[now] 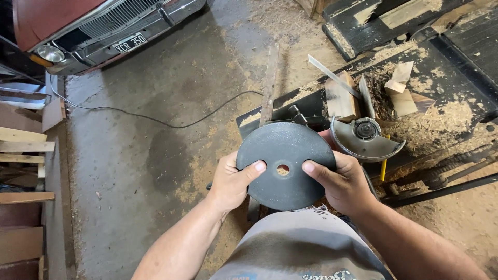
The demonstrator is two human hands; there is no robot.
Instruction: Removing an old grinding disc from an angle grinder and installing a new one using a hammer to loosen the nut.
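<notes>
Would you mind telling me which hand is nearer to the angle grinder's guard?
Right. The right hand grips the grey disc just below the guard; the left hand holds the disc's far edge.

Dark grey disc, red car, black bench w/ pale sawdust

Both hands raised together, thumbs pressed forward.

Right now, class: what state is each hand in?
Left hand: closed on the dark grinding disc, thumb on its face.
Right hand: closed on the same disc's opposite edge.
</notes>
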